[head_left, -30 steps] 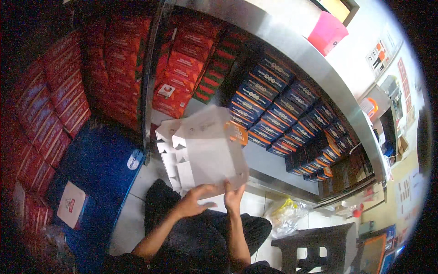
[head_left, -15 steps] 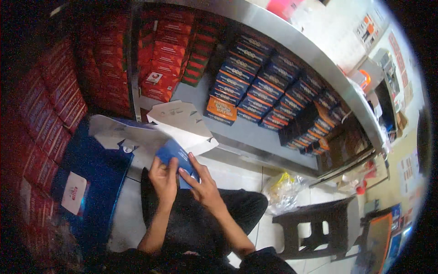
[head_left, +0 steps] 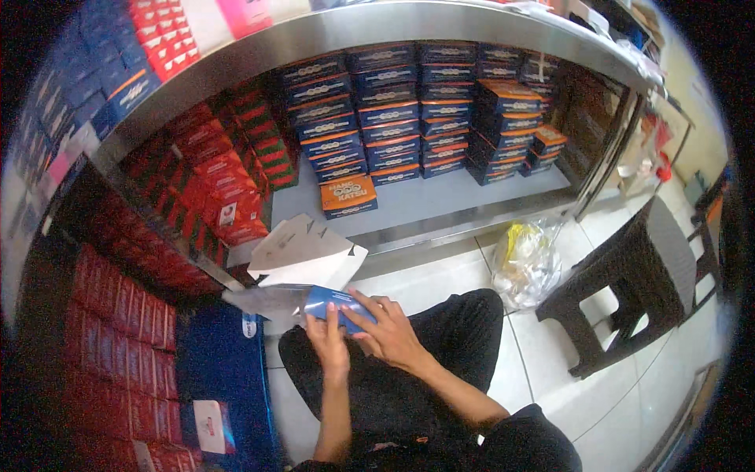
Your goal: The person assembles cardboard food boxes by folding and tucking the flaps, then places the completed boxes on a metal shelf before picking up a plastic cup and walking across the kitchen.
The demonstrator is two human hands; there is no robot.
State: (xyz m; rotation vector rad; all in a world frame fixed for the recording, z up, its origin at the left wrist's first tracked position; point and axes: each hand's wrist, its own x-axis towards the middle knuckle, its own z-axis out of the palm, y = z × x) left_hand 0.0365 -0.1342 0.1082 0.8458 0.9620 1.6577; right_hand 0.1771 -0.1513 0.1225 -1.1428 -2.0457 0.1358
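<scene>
A carton with a blue outside (head_left: 330, 299) and white inner flaps is held above my lap, partly folded. Its white flaps (head_left: 303, 256) spread out beyond my fingers, away from me. My left hand (head_left: 330, 346) grips the near left end of the blue panel, fingers bent over it. From the right, my right hand (head_left: 393, 334) has its fingers lying over the blue face and is closed on the same carton. My right thumb is mostly hidden.
A metal-edged shelf (head_left: 440, 236) ahead holds stacks of dark blue and orange boxes (head_left: 389, 138) and red boxes (head_left: 224, 177). More red boxes (head_left: 118, 338) stand left beside a blue surface (head_left: 224, 354) bearing a white card (head_left: 211, 425). A plastic bag (head_left: 527, 263) and dark stool (head_left: 621, 283) are right.
The view has swung left, so the scene sits further right. The carton's blue panel is turned more sideways, and my right fingers now reach across its face. Both hands still hold it.
</scene>
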